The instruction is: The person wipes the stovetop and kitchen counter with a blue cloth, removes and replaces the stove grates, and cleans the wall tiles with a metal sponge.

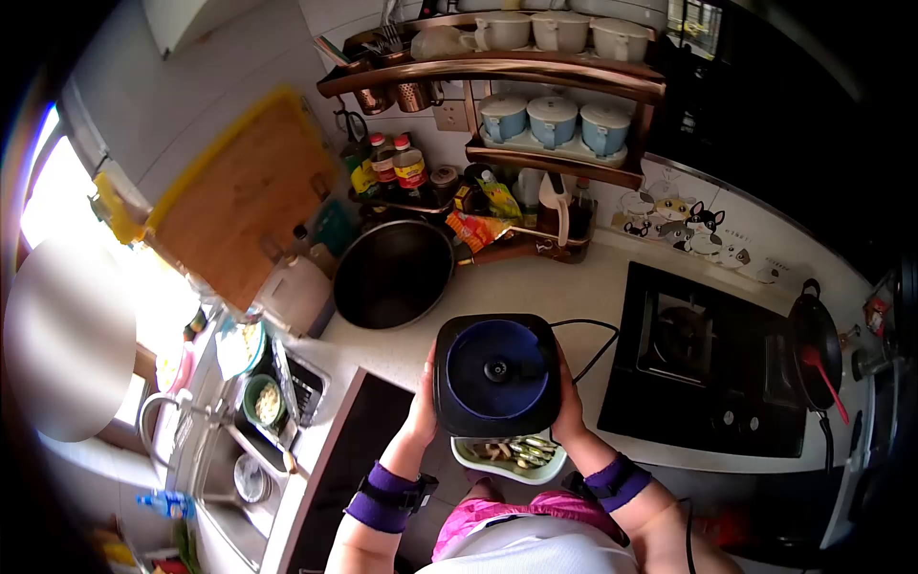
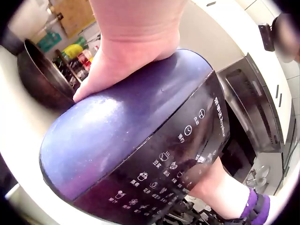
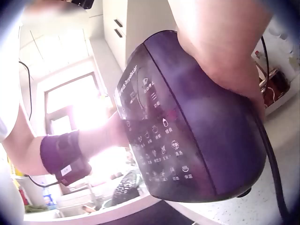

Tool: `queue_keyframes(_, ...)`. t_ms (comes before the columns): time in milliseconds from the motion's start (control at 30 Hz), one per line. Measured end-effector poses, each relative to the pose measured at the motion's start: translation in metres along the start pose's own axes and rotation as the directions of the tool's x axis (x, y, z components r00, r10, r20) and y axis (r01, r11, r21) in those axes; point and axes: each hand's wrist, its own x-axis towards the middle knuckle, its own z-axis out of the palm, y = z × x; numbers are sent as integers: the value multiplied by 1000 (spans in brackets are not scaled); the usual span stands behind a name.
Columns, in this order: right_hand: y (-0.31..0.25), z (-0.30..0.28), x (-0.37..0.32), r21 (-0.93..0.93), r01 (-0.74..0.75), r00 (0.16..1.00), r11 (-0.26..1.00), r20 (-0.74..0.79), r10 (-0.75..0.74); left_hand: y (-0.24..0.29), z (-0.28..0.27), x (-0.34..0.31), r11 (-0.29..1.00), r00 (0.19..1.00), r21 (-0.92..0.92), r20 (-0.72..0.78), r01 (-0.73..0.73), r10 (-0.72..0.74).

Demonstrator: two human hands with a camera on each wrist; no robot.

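Both hands hold a dark blue and black blender base (image 1: 497,368) between them at the counter's front edge. Its round blue top faces up, with a small coupling at the centre. My left hand (image 1: 424,407) grips its left side, and my right hand (image 1: 568,407) grips the right side. The fingertips are hidden behind its body. In the wrist views, the black control panel (image 2: 173,164) with white symbols faces my body. A black power cord (image 3: 269,159) runs from the base. Just below it in the head view sits a pale tray (image 1: 497,466) of cut vegetables.
A dark wok (image 1: 394,275) stands on the counter behind the base. To the right is a black gas hob (image 1: 703,359), with a pan (image 1: 816,349) and red spatula at its far side. The sink (image 1: 225,526) lies left, and bottles (image 1: 409,165) stand along the wall.
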Motion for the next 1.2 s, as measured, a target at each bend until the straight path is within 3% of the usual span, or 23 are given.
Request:
queue_keyframes(33,11,3,13,6,-6,1000,1000,-26,6,5,-15,20,1000,996,27,91,13,-15)
queue_keyframes(167,49,9,50,47,-14,992,999,-122,20,-9,-61,81,991,979,131,204,-30,3)
queue_keyframes(267,84,-10,65,27,-9,970,1000,-243,16,9,-51,111,975,973,213,231,-67,17)
queue_keyframes(367,105,-27,77,175,35,968,984,-250,10,22,-38,126,981,968,186,249,-54,6)
queue_keyframes(467,95,-27,88,135,53,956,989,-293,-11,3,-47,160,973,962,219,273,-69,7)
queue_keyframes(667,82,-22,94,-118,-25,919,993,-394,-24,12,-42,182,981,954,195,296,-5,-54)
queue_keyframes(767,70,-41,80,-362,-155,950,919,-311,38,5,-46,179,988,960,154,281,-34,-11)
queue_keyframes(800,63,-51,69,-345,-331,907,878,-374,195,-1,-52,176,991,970,134,243,-31,-3)
queue_keyframes(900,39,-84,48,-465,-632,772,620,-450,449,-17,-77,156,995,989,103,145,-11,-5)
queue_keyframes(967,10,-94,39,-363,-844,536,395,-544,645,-18,-89,134,992,995,127,99,19,-32)
queue_keyframes(1100,-14,-138,6,-341,-924,340,175,-519,784,-10,-107,94,982,997,173,1,76,-78)
queue_keyframes(1167,-45,-134,6,-333,-943,206,3,-577,790,-12,-119,84,983,991,155,-109,99,-82)
queue_keyframes(1200,-54,-146,6,-414,-909,244,-48,-622,744,-14,-127,81,982,981,138,-160,129,-107)
